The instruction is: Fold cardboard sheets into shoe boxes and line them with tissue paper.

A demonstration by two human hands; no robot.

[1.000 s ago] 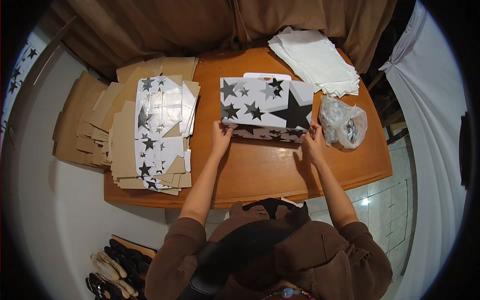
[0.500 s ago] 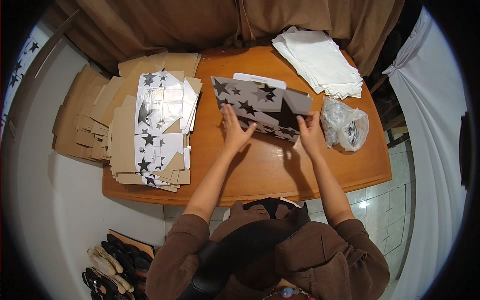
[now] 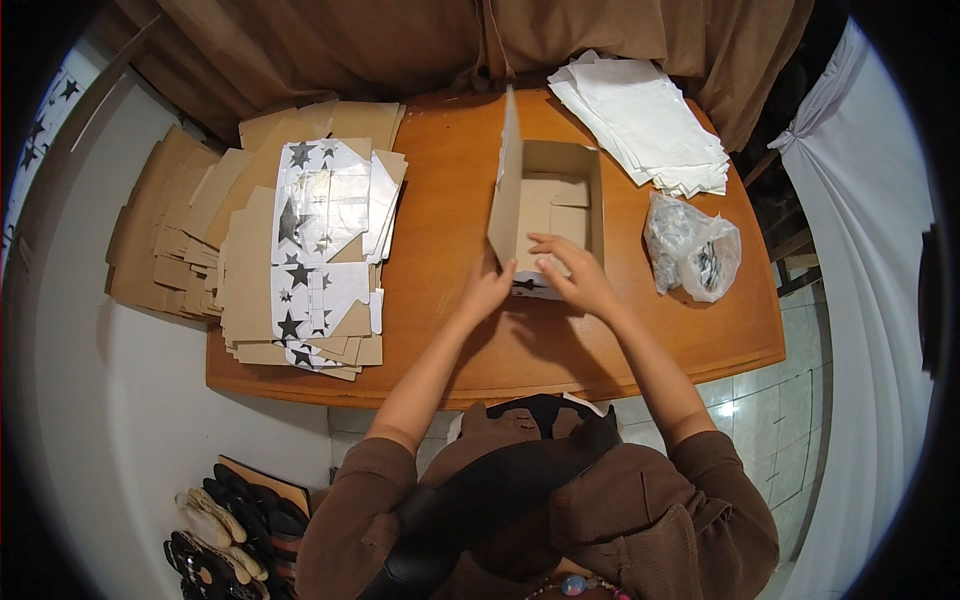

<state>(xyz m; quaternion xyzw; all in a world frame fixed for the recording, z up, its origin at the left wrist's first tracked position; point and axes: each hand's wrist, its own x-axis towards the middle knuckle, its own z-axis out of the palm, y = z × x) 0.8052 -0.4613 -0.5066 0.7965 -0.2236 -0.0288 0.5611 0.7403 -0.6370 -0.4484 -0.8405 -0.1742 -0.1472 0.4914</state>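
A cardboard box (image 3: 556, 190) stands on the wooden table, its plain brown inside facing up. Its tall lid panel (image 3: 508, 165) stands upright along the left side. A strip of white with black star print shows low on the near wall. My left hand (image 3: 487, 290) is closed on the near left corner, thumb toward the front and fingers partly hidden behind the panel. Over the near edge reaches my right hand (image 3: 578, 280), fingers stretched out and apart above the box's inside, nothing gripped in them.
Flat cardboard blanks (image 3: 245, 250), some star-printed (image 3: 320, 205), are piled on the table's left. White sheets (image 3: 640, 120) lie at the far right, with a clear plastic bag (image 3: 690, 248) nearer. Shoes (image 3: 235, 520) sit on the floor at lower left.
The box has been turned from its star-printed side to show its brown inside and set upright, lid panel raised at left. My right hand moved left from its right edge to the near wall.
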